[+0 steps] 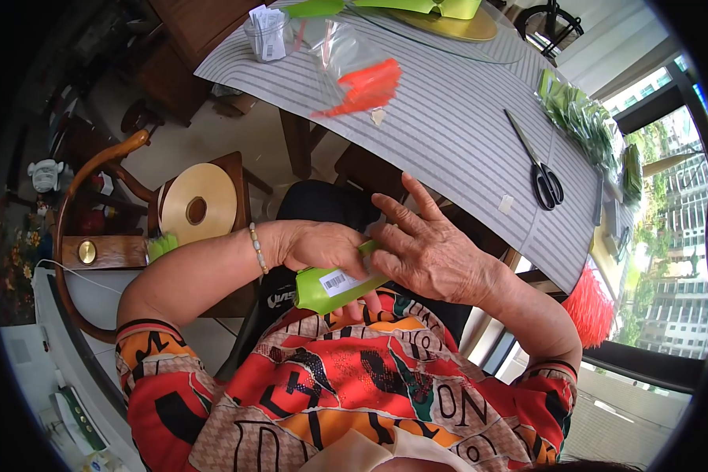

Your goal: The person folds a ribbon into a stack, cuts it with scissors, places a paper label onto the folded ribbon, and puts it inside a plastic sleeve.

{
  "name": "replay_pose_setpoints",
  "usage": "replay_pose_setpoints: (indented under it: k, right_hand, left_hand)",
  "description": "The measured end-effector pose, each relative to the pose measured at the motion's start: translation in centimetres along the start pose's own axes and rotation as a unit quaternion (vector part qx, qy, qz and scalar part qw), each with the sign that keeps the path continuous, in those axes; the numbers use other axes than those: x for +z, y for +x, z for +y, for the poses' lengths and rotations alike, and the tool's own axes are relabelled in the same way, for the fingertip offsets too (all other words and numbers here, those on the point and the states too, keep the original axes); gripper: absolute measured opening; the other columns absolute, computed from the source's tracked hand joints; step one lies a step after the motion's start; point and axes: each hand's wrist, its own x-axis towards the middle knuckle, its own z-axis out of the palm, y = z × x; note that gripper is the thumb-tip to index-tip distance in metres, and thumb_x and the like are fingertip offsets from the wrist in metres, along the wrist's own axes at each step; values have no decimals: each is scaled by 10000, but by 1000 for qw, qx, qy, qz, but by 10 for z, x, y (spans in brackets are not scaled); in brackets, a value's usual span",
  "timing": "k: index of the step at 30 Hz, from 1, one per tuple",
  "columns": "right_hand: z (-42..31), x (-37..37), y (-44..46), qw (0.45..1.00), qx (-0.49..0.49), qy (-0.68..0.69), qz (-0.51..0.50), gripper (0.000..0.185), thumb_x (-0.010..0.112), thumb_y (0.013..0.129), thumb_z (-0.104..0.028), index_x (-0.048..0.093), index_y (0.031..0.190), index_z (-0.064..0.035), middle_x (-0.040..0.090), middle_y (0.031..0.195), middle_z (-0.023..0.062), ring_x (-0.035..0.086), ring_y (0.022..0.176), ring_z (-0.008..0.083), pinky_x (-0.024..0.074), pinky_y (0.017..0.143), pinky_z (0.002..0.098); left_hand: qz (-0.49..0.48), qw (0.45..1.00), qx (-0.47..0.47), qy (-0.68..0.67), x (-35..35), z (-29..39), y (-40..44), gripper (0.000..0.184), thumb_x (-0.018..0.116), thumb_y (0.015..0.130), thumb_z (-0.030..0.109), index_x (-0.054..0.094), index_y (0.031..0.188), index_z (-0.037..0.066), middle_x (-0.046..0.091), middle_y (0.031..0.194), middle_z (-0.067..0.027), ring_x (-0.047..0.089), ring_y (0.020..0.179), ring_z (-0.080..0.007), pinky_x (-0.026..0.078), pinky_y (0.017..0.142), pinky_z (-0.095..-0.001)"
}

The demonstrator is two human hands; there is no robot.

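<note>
Close to my chest I hold a folded bright green strip (315, 294), perhaps ribbon, with a white barcode label (336, 283) on its face. My left hand (326, 250), with a beaded bracelet at the wrist, is closed around it; fingertips show below its lower edge. My right hand (433, 256) bends its index finger over the strip's right end, while the other fingers stretch away from it. The right thumb is hidden. Part of the green strip is covered by both hands.
A striped table (456, 118) carries black-handled scissors (541, 169), a plastic bag with orange-red material (366, 86), a tub of labels (267, 35) and packed green bundles (578, 118). A large cream ribbon roll (220, 197) lies on a chair; red strands (588, 307) hang at the right.
</note>
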Motion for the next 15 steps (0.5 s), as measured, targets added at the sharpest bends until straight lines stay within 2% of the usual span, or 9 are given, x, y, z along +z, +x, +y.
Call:
replay_pose_setpoints:
  k: [3, 6, 7, 9, 10, 12, 15]
  right_hand:
    - [-1, 6, -3, 1000, -2, 18, 5, 177, 600, 833, -210, 601, 953, -80, 545, 937, 87, 601, 1103, 322, 253, 1143, 636]
    - [-2, 2, -8, 999, 7, 24, -21, 196, 611, 830, -224, 611, 969, -86, 524, 909, 76, 629, 955, 266, 388, 1074, 546]
    - [-2, 0, -8, 999, 9, 35, -17, 201, 615, 827, -228, 616, 971, -88, 525, 909, 74, 626, 922, 254, 425, 1021, 510]
    - [-3, -4, -9, 998, 13, 57, -7, 212, 623, 822, -236, 627, 977, -91, 526, 908, 68, 620, 856, 231, 499, 914, 438]
    - [-3, -2, -10, 999, 8, 51, 6, 213, 625, 819, -238, 630, 973, -91, 526, 905, 67, 618, 850, 229, 508, 868, 418]
    - [-1, 5, -11, 999, -3, 40, 33, 216, 630, 812, -242, 637, 965, -90, 526, 900, 66, 612, 839, 223, 526, 777, 377]
    - [-1, 1, -13, 996, 1, 84, 21, 208, 642, 796, -235, 639, 942, -87, 531, 893, 71, 617, 830, 223, 539, 736, 363]
  left_hand:
    - [-9, 1000, -8, 29, 1, 3, 1, 350, 482, 949, 84, 517, 1256, -80, 650, 1172, -247, 707, 958, -320, 595, 821, -426]
    - [-29, 998, -30, 47, -6, 1, 5, 392, 463, 963, 75, 451, 1335, -47, 642, 1186, -246, 699, 983, -321, 581, 857, -411]
    - [-36, 997, -40, 55, -7, 1, 6, 418, 454, 971, 74, 418, 1376, -27, 636, 1199, -247, 694, 996, -324, 574, 875, -405]
    - [-14, 997, -40, 66, -5, 2, 7, 374, 487, 936, 69, 491, 1283, -73, 662, 1148, -236, 710, 936, -313, 591, 830, -407]
    - [-3, 997, -39, 69, -3, 2, 7, 357, 503, 919, 67, 528, 1236, -96, 675, 1123, -231, 719, 907, -307, 600, 808, -408]
    - [-13, 996, -44, 79, -2, 4, 7, 376, 508, 903, 59, 513, 1245, -96, 676, 1116, -231, 720, 896, -309, 600, 804, -404]
    - [-20, 995, -54, 77, 2, 10, 3, 413, 506, 878, 46, 486, 1269, -85, 677, 1110, -232, 720, 892, -313, 599, 789, -403]
